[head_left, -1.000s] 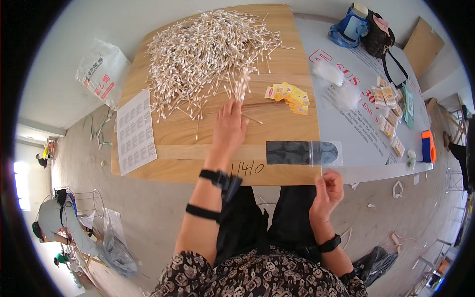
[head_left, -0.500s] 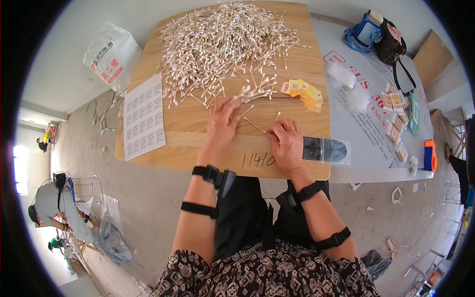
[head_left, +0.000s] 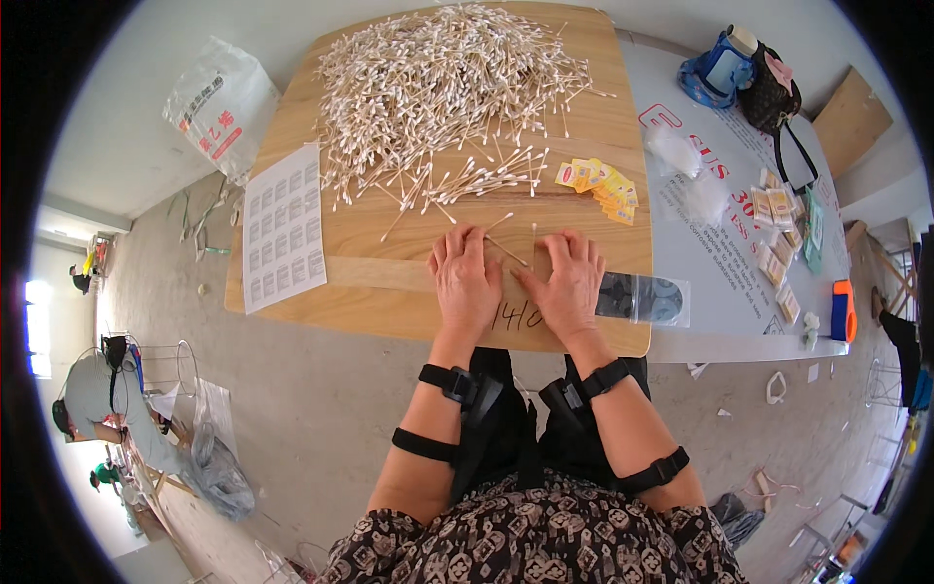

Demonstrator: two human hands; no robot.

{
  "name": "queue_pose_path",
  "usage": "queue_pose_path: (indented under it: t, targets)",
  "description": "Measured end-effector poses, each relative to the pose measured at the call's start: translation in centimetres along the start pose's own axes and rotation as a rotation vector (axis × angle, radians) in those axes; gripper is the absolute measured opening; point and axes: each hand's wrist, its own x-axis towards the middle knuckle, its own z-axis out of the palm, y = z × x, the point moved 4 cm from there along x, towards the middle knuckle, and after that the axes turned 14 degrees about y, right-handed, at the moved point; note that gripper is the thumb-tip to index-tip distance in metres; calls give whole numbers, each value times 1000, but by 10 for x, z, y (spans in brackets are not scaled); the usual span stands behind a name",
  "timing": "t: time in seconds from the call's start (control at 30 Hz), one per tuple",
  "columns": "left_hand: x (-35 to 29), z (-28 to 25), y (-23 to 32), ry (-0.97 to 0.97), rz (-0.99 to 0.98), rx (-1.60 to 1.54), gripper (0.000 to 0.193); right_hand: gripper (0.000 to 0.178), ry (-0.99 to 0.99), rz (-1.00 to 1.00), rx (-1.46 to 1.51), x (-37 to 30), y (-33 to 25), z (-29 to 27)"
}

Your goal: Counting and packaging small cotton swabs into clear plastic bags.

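Wooden tabletop [head_left: 389,277], pale, rounded at the corners, its near edge running across in front of the person's dark-trousered legs [head_left: 501,409]. Hands, 2, both palm down close to that near edge. Left hand [head_left: 469,277]: fingers bent and close together, tips on the wood beside loose swabs; whether it grips 1 cannot be told. Right hand [head_left: 569,277]: spread wide, thumb set apart from the fingers, 1 upright-lying swab [head_left: 533,243] in the gap. Between the hands, a narrow strip of wood with 1 slanted swab [head_left: 508,251]. Cotton swabs, 1 large heap [head_left: 438,88], at the far side of the tabletop, reaching nearly to its far edge; a smaller spread of swabs [head_left: 491,175] lies nearer, beyond the fingertips, with a band of wood between. Printed sheet [head_left: 282,229], white, along the left edge; a broad stretch of wood separates it from the left hand. Yellow packets [head_left: 603,187], overlapping, near the right edge. Dark strip in a clear sleeve [head_left: 647,297], just beside the right hand, its outer end passing the right edge. Adjoining: grey-covered table [head_left: 720,321], with clear bags [head_left: 689,175] and small packs [head_left: 778,229].
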Motion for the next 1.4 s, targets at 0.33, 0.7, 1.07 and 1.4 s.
queue_pose_path:
  t: [0.33,0.7,1.07,1.4]
  targets:
    - [-20,-4,13,-104,143,-188,16,9,-76,-113,273,-10,13,-10]
    - [67,25,-26,-154,52,88,48,7,-222,-185,290,-4,9,-13]
    - [29,24,-24,-179,52,185,40,11,-209,-161,310,-5,9,-11]
    - [34,-2,-14,16,86,-86,32,13,-209,-144,332,-6,7,-12]
